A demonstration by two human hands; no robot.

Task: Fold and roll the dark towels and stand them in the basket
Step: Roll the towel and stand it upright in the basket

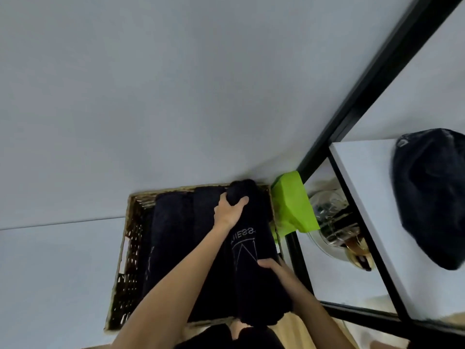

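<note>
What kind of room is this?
Probably a laundry or storage corner at home. A wicker basket full of rolled dark towels sits against a plain white wall, beside a black-framed shelf with a white top.

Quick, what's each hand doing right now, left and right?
Left hand: fingers grip the far end of the rolled dark towel.
Right hand: holds the same towel's near part.

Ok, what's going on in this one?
A person is fitting a rolled dark towel into the right side of a wicker basket. The left hand grips its far end, the right hand holds it lower down. Other dark towels already fill the basket beside it.
</note>
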